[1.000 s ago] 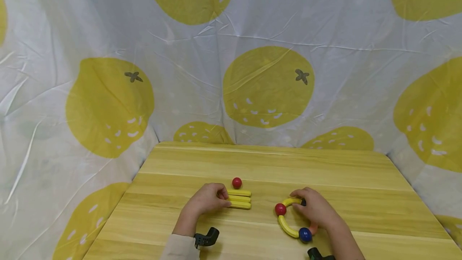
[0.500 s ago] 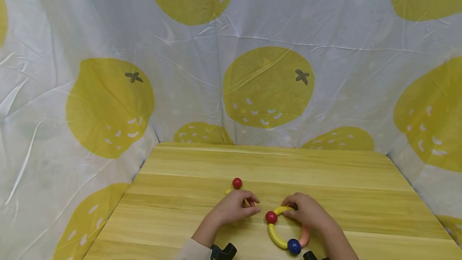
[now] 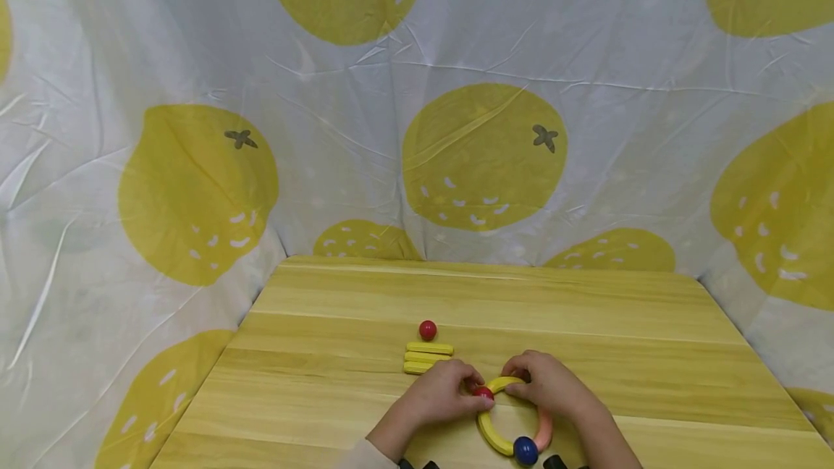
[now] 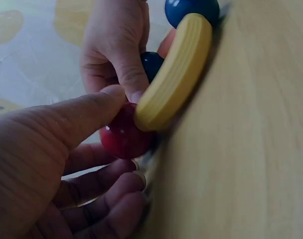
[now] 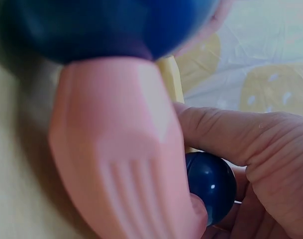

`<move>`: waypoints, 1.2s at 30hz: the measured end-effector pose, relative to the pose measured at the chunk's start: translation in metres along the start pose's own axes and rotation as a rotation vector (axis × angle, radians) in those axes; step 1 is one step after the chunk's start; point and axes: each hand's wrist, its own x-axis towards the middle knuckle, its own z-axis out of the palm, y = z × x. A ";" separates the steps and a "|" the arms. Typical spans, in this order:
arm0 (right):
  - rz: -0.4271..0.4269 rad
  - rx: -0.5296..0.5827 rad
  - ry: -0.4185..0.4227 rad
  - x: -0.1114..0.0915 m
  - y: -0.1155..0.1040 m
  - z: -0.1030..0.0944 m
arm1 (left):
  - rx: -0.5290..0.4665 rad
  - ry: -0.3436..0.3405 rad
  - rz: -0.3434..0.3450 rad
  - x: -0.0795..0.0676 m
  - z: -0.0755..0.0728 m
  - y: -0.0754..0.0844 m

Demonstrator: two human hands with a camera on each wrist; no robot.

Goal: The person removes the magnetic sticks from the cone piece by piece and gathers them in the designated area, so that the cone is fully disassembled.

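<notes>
A ring of curved rods and balls stands between my hands at the table's front. My left hand [image 3: 443, 391] pinches its red ball [image 4: 125, 137] between thumb and fingers. From that ball a yellow curved rod [image 3: 493, 434] runs to a blue ball [image 3: 525, 450], and a pink curved rod [image 3: 544, 429] continues on the right. With thumb and fingers my right hand [image 3: 550, 382] grips the upper yellow curved rod [image 3: 500, 383]. Another dark blue ball [image 5: 211, 186], hidden by that hand in the head view, shows beside its fingers in the right wrist view.
Several straight yellow rods [image 3: 430, 347] lie side by side left of the ring, partly behind my left hand. A loose red ball [image 3: 427, 330] sits just beyond them. Behind the wooden table [image 3: 586, 310] hangs a lemon-print curtain [image 3: 339, 136].
My left hand has left the yellow rods, moved right and taken hold of the ring's red ball. My right hand has drawn the ring left and toward the front edge.
</notes>
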 end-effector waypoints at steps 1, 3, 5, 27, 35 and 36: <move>0.002 0.002 -0.001 0.000 0.000 0.000 | -0.013 -0.004 0.000 0.000 0.001 -0.001; 0.009 0.006 -0.002 0.000 0.000 0.000 | -0.028 -0.012 0.006 0.001 0.002 -0.002; 0.016 0.012 -0.005 0.000 0.001 0.001 | -0.034 -0.014 0.013 0.002 0.003 -0.004; 0.023 0.027 -0.013 0.002 0.008 0.002 | 0.123 0.028 0.120 0.000 0.001 -0.004; 0.021 0.018 -0.002 0.003 0.008 0.002 | 0.102 0.049 0.182 0.000 0.001 -0.006; 0.022 0.011 0.006 0.003 0.008 0.002 | 0.087 0.050 0.193 0.000 0.001 -0.006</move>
